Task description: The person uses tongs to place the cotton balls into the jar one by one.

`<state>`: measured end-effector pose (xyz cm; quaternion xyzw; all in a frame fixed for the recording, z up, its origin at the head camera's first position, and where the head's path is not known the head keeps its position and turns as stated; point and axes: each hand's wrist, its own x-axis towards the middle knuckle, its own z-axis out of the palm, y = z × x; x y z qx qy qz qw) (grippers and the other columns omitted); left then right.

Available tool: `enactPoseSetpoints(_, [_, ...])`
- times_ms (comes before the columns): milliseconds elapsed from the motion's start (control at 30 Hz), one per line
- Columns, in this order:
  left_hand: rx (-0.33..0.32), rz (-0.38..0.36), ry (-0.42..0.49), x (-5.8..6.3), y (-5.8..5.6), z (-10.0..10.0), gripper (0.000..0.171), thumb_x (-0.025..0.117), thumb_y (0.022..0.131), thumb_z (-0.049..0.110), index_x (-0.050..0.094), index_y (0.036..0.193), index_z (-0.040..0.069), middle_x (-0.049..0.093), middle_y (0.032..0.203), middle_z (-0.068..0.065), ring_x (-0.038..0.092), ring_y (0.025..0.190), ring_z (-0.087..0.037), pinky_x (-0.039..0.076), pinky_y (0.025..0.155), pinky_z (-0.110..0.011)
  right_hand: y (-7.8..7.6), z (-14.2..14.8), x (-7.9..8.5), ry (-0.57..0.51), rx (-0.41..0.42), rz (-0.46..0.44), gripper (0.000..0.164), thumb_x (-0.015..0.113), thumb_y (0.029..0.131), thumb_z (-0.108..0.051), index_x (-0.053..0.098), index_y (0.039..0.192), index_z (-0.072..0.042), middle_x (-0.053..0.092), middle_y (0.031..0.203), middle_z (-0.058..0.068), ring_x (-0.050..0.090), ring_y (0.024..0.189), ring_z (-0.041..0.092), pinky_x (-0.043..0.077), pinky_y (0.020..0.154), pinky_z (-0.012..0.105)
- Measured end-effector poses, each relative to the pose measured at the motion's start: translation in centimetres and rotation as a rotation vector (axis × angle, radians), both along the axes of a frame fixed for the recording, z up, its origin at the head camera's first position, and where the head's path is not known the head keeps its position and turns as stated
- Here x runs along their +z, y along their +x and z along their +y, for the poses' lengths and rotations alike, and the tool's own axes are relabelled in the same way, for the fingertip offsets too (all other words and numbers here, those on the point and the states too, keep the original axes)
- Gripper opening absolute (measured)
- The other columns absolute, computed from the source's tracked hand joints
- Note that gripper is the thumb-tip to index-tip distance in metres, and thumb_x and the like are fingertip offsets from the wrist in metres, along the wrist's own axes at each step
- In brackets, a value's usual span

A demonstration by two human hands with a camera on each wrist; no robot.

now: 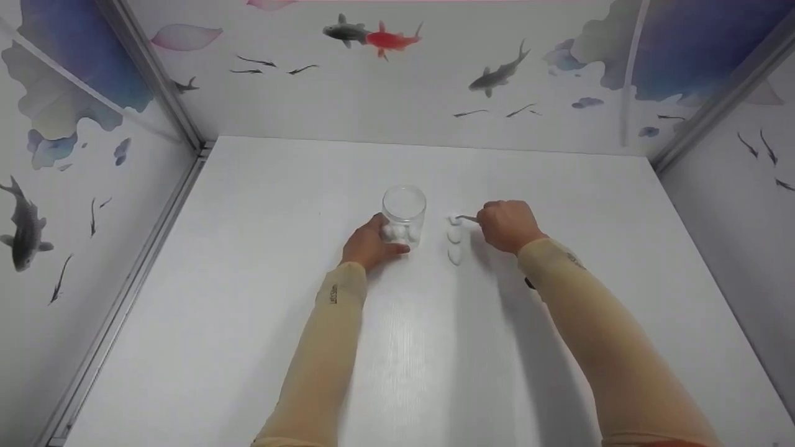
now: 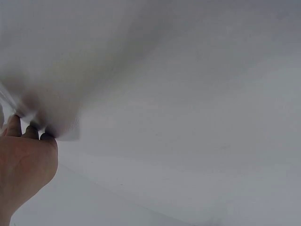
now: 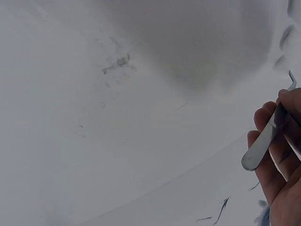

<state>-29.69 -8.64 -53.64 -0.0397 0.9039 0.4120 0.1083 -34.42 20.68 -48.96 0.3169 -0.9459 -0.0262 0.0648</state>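
The tweezers (image 3: pixel 259 149) are silvery grey, the small pieces (image 1: pixel 454 234) white, the jar (image 1: pixel 405 205) colourless, the sleeves (image 1: pixel 590 329) beige with dark lettering (image 1: pixel 334 294), and the white wall (image 1: pixel 348 99) patterned with fish (image 1: pixel 392 40) (one red).

The place looked like a walled work booth rather than a furnished room, as white panels (image 1: pixel 404 102) printed with fish (image 1: pixel 391 41) and metal corner posts (image 1: pixel 149 71) enclosed a plain white tabletop (image 1: pixel 248 248).
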Motion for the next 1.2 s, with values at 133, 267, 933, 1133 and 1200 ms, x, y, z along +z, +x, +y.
enactPoseSetpoints(133, [-0.002,-0.001,-0.016,0.0,-0.1,-0.1,0.097,0.086,0.074,0.046,0.037,0.154,0.018,0.043,0.154,-0.003,0.037,0.142,-0.024,0.03,0.117,-0.041,0.2,0.7,0.6,-0.015,0.022,0.033,0.014,0.063,0.091,-0.003,0.077,0.086,-0.004,0.069,0.077,0.01,0.061,0.057,0.025,0.056,0.052,0.043])
enactPoseSetpoints(267, [0.001,-0.002,0.003,-0.1,-0.1,-0.2,0.098,0.086,0.074,0.045,0.037,0.154,0.018,0.044,0.154,-0.003,0.037,0.142,-0.024,0.03,0.117,-0.041,0.6,1.3,1.5,-0.069,0.049,0.068,0.013,0.065,0.089,-0.002,0.076,0.082,-0.005,0.066,0.072,0.008,0.059,0.054,0.024,0.055,0.049,0.043])
enactPoseSetpoints(933, [-0.006,0.015,-0.004,-0.3,0.0,-0.5,0.095,0.086,0.074,0.046,0.041,0.151,0.012,0.047,0.151,-0.007,0.041,0.139,-0.025,0.033,0.115,-0.04,1.9,-0.8,6.8,-0.142,0.111,0.147,0.015,0.064,0.09,-0.002,0.078,0.09,-0.006,0.068,0.076,0.007,0.062,0.056,0.022,0.055,0.049,0.039])
enactPoseSetpoints(1133, [-0.012,0.01,-0.012,-0.1,0.0,-0.1,0.096,0.087,0.075,0.045,0.04,0.152,0.013,0.046,0.152,-0.007,0.04,0.14,-0.026,0.032,0.116,-0.04,2.4,-2.6,8.2,-0.159,0.138,0.154,0.015,0.064,0.091,-0.003,0.079,0.093,-0.006,0.068,0.075,0.006,0.062,0.058,0.022,0.055,0.049,0.038])
enactPoseSetpoints(1200, [-0.017,0.007,-0.015,0.0,0.0,0.0,0.093,0.086,0.075,0.046,0.041,0.151,0.014,0.047,0.151,-0.007,0.041,0.139,-0.025,0.032,0.115,-0.04,2.6,-3.2,8.5,-0.16,0.15,0.166,0.014,0.065,0.091,-0.004,0.078,0.092,-0.007,0.067,0.075,0.005,0.062,0.057,0.022,0.054,0.048,0.038])
